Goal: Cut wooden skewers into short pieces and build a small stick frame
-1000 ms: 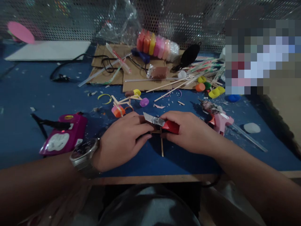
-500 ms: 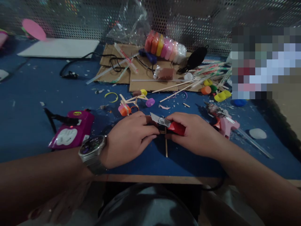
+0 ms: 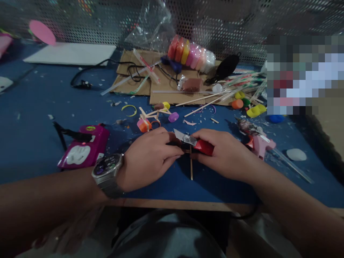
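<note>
My right hand (image 3: 224,154) is closed round a red-handled utility knife (image 3: 197,143), its blade pointing left and pressed down across a thin wooden stick (image 3: 191,168) on the blue table (image 3: 40,143). My left hand (image 3: 149,156), with a wristwatch (image 3: 106,172) on the wrist, has its fingers curled and pinched at the stick right beside the blade. What lies under those fingers is hidden.
Behind my hands stands a small frame of sticks and coloured bottle caps (image 3: 153,116). A pink glue gun (image 3: 256,141) lies to the right, a magenta power strip (image 3: 83,147) to the left. Cardboard (image 3: 161,89), loose sticks, caps and a clay pack (image 3: 190,55) fill the back.
The view has shifted a little, so everything sits slightly lower and to the right in the picture. Both hands keep the same grip on knife and stick.
</note>
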A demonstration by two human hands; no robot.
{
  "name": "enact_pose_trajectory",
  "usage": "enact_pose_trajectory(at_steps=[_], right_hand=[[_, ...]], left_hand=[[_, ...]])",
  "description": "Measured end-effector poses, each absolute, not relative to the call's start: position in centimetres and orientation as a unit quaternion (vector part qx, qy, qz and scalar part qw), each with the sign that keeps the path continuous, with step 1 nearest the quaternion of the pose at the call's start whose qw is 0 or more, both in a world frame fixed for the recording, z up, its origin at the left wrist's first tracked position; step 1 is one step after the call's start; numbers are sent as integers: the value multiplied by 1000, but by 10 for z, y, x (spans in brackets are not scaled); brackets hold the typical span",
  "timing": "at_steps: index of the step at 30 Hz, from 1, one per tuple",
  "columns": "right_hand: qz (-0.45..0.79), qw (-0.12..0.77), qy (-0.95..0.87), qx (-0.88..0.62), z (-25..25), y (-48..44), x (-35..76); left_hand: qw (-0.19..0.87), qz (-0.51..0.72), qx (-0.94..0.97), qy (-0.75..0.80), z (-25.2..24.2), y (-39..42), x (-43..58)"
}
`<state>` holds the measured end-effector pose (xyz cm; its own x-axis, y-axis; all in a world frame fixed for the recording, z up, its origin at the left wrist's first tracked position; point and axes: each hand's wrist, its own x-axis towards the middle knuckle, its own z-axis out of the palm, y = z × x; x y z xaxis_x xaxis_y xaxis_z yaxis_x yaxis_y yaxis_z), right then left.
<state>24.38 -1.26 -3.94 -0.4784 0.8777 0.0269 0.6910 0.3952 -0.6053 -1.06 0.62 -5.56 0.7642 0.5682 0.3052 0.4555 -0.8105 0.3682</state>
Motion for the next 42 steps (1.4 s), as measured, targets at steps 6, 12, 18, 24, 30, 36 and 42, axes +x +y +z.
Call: enact_pose_trajectory(at_steps=[6,12,18,24,30,36,42], right_hand=[[267,171,-817,-482,-39,-12,244],[262,167,-820,-480,-38,-11,245],[261,154,-822,-482,-38,-12,245],[258,157,-819,-487,-39,-12,245],[262,157,-815,-492,-38,-12,244],[264,157,-812,-496,-38,-12,244],[260,160,-815,-492,-39,-12,245]], left_hand=[[139,205,929,274,-56,7,-10],[133,204,931,273,-54,6,-10],[136,199,930,278,-54,7,-12],[131,198,931,278,-54,7,-11],[140,198,930,275,-55,7,-12],[148,194,928,280,-55,7,-12],[141,187,930,282,-54,7,-12]])
